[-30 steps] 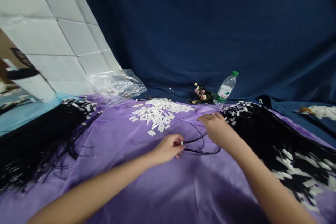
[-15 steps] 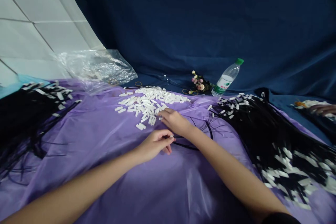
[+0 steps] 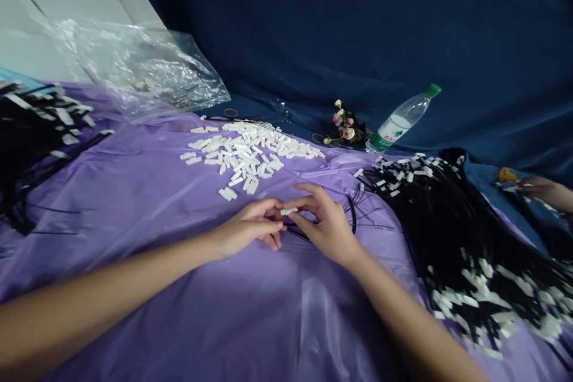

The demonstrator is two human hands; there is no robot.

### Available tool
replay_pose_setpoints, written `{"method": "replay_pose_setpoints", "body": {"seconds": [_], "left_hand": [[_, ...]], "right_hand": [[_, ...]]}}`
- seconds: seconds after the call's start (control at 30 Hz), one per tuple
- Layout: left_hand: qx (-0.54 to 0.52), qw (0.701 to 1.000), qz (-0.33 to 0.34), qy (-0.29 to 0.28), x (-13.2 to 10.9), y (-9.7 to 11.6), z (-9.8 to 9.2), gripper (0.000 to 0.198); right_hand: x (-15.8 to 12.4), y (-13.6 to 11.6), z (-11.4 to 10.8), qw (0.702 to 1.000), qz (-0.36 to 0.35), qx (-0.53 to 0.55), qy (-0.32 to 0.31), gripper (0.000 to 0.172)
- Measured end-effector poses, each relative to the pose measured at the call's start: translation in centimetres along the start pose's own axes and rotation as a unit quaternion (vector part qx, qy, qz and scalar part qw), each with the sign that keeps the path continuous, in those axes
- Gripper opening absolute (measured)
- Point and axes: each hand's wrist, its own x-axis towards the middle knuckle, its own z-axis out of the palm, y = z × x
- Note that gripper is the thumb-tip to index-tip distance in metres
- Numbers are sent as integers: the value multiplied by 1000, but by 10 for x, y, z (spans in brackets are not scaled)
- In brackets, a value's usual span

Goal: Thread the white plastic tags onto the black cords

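At the right grip's (image 3: 330, 225) fingertips sits a white piece (image 3: 289, 211).

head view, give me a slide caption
Over a purple cloth, the left hand holds black cords while the right hand pinches a small white piece, a heap of white pieces beyond.

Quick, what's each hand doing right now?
Left hand: closed, holding black cord.
Right hand: closed, pinching a small white piece.
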Motion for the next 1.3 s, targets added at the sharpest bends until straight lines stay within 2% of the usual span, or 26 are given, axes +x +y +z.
{"method": "replay_pose_setpoints", "body": {"seconds": [0.13, 0.27, 0.33, 0.43, 0.5, 0.6, 0.67, 0.73, 0.8, 0.9, 0.97, 1.03, 1.17, 1.23, 1.3], "left_hand": [[25, 1000, 4, 7, 2, -4, 0, 26], [36, 999, -6, -4, 4, -6, -2, 27], [31, 999, -8, -2, 4, -6, -4, 26], [25, 1000, 7, 13, 4, -6, -7, 27], [28, 999, 21, 24, 4, -6, -10, 26], [61, 997, 35, 44, 3, -6, -13, 25], [124, 989, 54, 64, 2, -5, -14, 25], [220, 967, 94, 93, 1, -3, -16, 25], [309, 931, 151, 123, 0, -2, -17, 23], [361, 896, 208, 152, 2, 1, -20, 23], [347, 903, 205, 148, 5, 3, -21, 24], [313, 922, 190, 131, 8, 6, -20, 24], [293, 938, 172, 70, 21, 14, -8, 26], [314, 932, 173, 43, 32, 17, 0, 27], [335, 927, 167, 32, 45, 18, 7, 27]], "right_hand": [[2, -4, 5, 1000, 3, -20, 20, 54], [-1, -2, 1, 999, 29, -1, 43, 64], [-4, 0, -4, 998, 49, -8, 25, 58], [-9, 0, -12, 994, 93, -34, -42, 38], [-13, -4, -13, 991, 113, -31, -59, 33], [-16, -11, -5, 987, 153, 25, -52, 33], [-18, -15, 5, 973, 206, 97, -46, 32], [-19, -18, 17, 947, 262, 184, -37, 31], [-21, -22, 26, 924, 290, 247, -39, 32], [-26, -31, 31, 934, 262, 227, -86, 37], [-29, -39, 29, 945, 243, 188, -114, 42], [-32, -48, 24, 943, 245, 181, -136, 44], [-33, -56, 9, 945, 230, 154, -173, 42], [-31, -50, 0, 965, 207, 82, -142, 38], [-28, -38, -8, 980, 186, -4, -70, 30]]}}
